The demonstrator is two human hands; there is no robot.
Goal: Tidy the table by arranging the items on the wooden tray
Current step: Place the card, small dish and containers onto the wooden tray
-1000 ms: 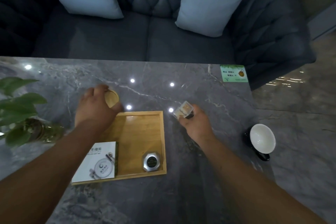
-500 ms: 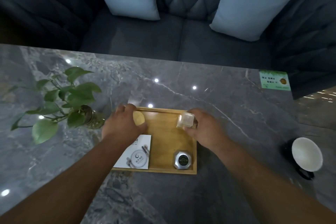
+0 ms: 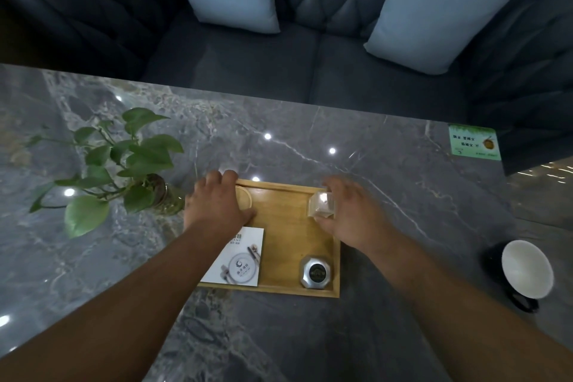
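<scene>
Moving in from the desk (image 3: pixel 440 226) onto the wooden tray (image 3: pixel 288 245): gripping the round coaster (image 3: pixel 245 200) at the far left corner with left hand (image 3: pixel 214 206) fingers, pinching the clear box (image 3: pixel 322 208) at far right with the right hand (image 3: pixel 355 217). Placing step; next, probably seating both flat, then releasing.

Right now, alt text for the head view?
Over a wooden tray on a marble table, the left hand holds a wooden coaster at the far left corner and the right hand grips a clear box at the far right. A white booklet and a metal tin lie at its near end; a plant stands left, a white cup right.
</scene>
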